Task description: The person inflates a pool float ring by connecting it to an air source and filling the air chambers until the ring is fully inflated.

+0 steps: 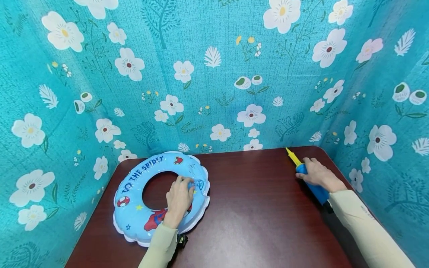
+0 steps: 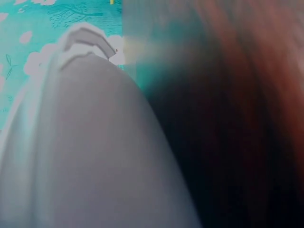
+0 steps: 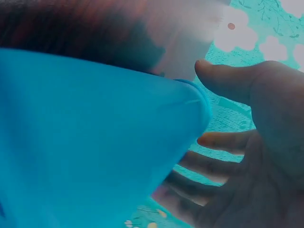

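On the left of the table lies an inflated light blue swim ring (image 1: 134, 219) with red and blue cartoon prints. My left hand (image 1: 179, 197) reaches over its right side, fingertips and thumb pinching a small bit of it at the inner edge. A big pale blurred shape (image 2: 104, 142) fills much of the left wrist view, and the left fingers are hidden there. At the right, a blue hand pump (image 1: 316, 188) with a yellow nozzle (image 1: 293, 157) points away from me. My right hand (image 1: 318, 173) is over its front end, thumb and fingers spread about it.
The dark reddish-brown table (image 1: 254, 208) has rounded far corners. A teal flowered cloth (image 1: 214, 93) hangs close behind the table and along both sides. A small black object (image 1: 182, 241) shows at the left sleeve's cuff.
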`<action>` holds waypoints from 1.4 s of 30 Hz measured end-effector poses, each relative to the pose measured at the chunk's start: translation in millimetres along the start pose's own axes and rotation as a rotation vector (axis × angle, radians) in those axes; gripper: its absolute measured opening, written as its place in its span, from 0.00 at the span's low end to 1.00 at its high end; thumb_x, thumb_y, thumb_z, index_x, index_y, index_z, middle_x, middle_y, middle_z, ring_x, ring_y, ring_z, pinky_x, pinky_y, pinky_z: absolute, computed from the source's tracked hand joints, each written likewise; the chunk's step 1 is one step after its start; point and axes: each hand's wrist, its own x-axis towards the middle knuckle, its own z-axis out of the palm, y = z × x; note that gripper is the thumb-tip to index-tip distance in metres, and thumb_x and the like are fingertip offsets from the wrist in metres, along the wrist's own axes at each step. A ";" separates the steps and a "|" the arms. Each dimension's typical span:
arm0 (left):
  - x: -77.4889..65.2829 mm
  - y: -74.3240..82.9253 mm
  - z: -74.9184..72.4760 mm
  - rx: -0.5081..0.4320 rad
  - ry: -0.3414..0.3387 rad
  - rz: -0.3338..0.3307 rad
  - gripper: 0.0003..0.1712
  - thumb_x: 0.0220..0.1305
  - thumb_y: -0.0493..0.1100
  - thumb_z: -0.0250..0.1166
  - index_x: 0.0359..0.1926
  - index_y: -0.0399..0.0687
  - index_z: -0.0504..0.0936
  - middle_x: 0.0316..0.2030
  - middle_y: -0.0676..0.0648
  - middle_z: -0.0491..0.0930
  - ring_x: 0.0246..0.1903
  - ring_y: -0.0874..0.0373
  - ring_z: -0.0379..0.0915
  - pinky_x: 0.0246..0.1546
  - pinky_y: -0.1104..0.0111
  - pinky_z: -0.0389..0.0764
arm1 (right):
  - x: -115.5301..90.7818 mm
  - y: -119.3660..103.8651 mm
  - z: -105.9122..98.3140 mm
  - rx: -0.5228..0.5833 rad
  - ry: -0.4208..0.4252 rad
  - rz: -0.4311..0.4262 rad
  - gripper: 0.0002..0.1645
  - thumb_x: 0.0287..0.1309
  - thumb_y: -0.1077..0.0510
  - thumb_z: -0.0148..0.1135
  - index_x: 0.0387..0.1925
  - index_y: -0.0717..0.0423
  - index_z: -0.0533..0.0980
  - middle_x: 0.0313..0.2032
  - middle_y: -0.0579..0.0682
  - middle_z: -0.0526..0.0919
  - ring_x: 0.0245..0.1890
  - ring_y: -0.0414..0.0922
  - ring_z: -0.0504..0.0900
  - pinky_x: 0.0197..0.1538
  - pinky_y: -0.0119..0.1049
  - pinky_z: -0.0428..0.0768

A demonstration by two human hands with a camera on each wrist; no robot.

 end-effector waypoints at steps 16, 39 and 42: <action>0.0 -3.9 2.9 -0.013 0.000 0.017 0.07 0.71 0.44 0.74 0.48 0.54 0.90 0.47 0.48 0.83 0.38 0.46 0.82 0.23 0.53 0.80 | 3.9 -81.4 -5.1 -0.060 0.278 -0.256 0.40 0.71 0.50 0.68 0.73 0.70 0.68 0.66 0.73 0.75 0.62 0.73 0.76 0.61 0.72 0.74; 3.2 -7.8 1.6 -0.094 -0.017 -0.038 0.07 0.75 0.46 0.70 0.50 0.57 0.88 0.50 0.49 0.82 0.41 0.47 0.82 0.27 0.54 0.80 | 29.7 -266.0 70.7 0.291 0.246 -0.637 0.18 0.74 0.59 0.66 0.61 0.60 0.82 0.55 0.55 0.86 0.55 0.51 0.86 0.60 0.47 0.85; 3.0 -8.6 1.8 -0.098 -0.025 -0.041 0.08 0.76 0.47 0.68 0.52 0.57 0.87 0.51 0.48 0.82 0.43 0.47 0.82 0.28 0.54 0.80 | 33.4 -279.5 82.7 0.340 0.233 -0.675 0.16 0.73 0.62 0.66 0.58 0.61 0.83 0.52 0.55 0.87 0.52 0.48 0.87 0.56 0.45 0.86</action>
